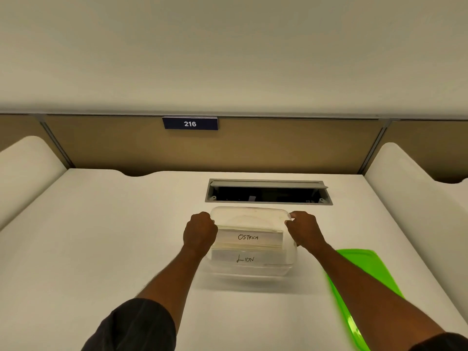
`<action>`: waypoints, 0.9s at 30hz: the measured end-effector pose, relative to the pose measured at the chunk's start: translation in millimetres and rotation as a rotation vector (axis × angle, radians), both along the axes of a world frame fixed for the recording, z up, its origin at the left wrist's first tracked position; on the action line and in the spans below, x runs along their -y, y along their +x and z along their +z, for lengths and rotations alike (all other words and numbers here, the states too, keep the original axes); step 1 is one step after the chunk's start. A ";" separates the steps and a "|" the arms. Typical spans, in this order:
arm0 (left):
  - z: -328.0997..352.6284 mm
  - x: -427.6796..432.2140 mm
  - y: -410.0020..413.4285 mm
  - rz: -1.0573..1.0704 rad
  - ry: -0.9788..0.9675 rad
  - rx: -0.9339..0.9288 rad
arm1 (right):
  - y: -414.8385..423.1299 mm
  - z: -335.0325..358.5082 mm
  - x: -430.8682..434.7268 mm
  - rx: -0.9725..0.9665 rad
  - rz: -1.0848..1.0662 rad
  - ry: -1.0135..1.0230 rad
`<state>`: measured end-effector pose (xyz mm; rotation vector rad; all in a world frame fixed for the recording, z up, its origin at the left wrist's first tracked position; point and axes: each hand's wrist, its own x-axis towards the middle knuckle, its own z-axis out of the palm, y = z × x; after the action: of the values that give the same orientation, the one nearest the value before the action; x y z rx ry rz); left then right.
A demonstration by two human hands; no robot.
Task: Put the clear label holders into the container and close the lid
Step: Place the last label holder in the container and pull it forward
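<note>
A white desk (101, 236) has a grey cable hatch (268, 192) at twelve o'clock. Beyond it a tan partition (278, 145) carries a blue sign (190, 123) reading 216, under a pale wall (228, 46). A second desk (25, 173) lies at nine o'clock, a third desk (405, 188) at three.

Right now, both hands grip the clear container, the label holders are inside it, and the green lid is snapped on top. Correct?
Not the lid. The head view shows the green lid lying on the table right of the container, which is open. The left hand and right hand do grip it, with the label holders inside.
</note>
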<state>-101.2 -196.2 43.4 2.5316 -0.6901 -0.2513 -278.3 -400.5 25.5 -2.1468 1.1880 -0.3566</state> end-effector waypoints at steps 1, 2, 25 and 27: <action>-1.8 -5.4 -4.2 0.001 0.004 -0.002 | -3.7 -3.2 -4.4 -0.001 0.003 -0.003; -4.0 -10.7 -8.3 0.005 0.006 -0.005 | -7.0 -6.4 -8.3 -0.002 0.005 -0.005; -21.7 -47.1 -41.4 0.007 0.079 0.002 | -31.0 -30.2 -48.8 -0.032 -0.054 -0.015; -17.9 -43.3 -40.3 -0.011 0.053 0.022 | -31.6 -26.1 -49.9 -0.042 -0.076 -0.023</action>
<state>-141.5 -152.9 25.5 2.5857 -0.7145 -0.2486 -309.9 -350.6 -0.6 -2.1425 1.2974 -0.3619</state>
